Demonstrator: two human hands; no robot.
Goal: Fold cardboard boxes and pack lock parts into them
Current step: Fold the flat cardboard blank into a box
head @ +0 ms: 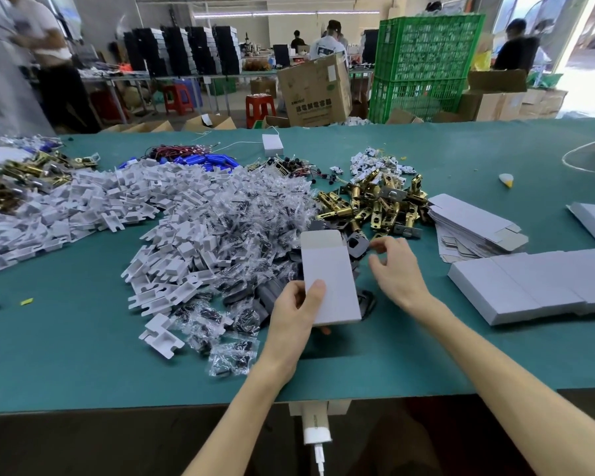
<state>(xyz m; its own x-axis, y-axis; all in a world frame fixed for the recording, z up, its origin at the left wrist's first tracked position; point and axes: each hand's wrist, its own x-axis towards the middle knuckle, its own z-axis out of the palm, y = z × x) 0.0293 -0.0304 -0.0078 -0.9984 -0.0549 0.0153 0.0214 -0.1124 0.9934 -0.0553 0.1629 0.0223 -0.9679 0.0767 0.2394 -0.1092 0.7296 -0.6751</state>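
Left hand (294, 316) fingers pinch white box (330, 276) lower end; right hand (397, 269) fingers relaxed, beside.

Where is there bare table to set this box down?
Bare table along the near edge, left of the left hand holding the box, and right of the right hand, this side of the folded boxes. Also behind the brass latches. Crowded: the middle, with white inserts and bagged screws.
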